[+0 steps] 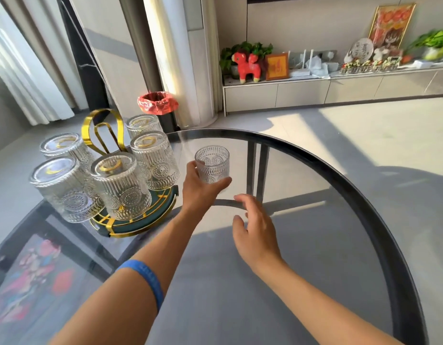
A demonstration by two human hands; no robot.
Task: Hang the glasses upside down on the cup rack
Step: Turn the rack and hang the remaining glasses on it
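Observation:
A gold and dark green cup rack [141, 219] stands on the left of the round glass table [352, 185]. Several embossed clear glasses hang upside down on its prongs, among them one at the front [119, 188] and one at the far left [60, 189]. My left hand [200, 189] is shut on one more embossed glass [213, 164], which stands upright with its mouth up, just right of the rack. My right hand [255, 230] hovers open below and right of that glass, apart from it.
The rack's tall gold loop handle [102, 130] rises behind the hung glasses. A bin with a red bag [157, 102] stands on the floor beyond the table. A low cabinet [315, 90] with ornaments runs along the far wall.

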